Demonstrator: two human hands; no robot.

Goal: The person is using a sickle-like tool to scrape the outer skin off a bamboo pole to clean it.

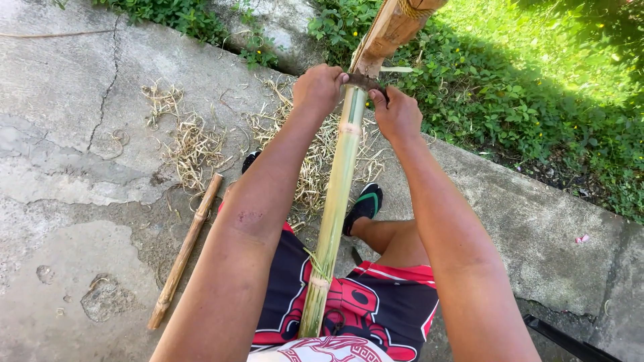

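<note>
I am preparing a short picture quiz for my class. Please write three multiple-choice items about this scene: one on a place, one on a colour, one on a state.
1. Where does the brown stick lie?
A on concrete
B on grass
C across the lap

2. What colour is the bamboo pole?
A red
B green
C black

3. How is the blade held?
A by the left hand only
B by both hands
C by the right hand only

Key: 1 A, concrete lies under it; 2 B, pale green stem; 3 B, one hand grips each end.
</note>
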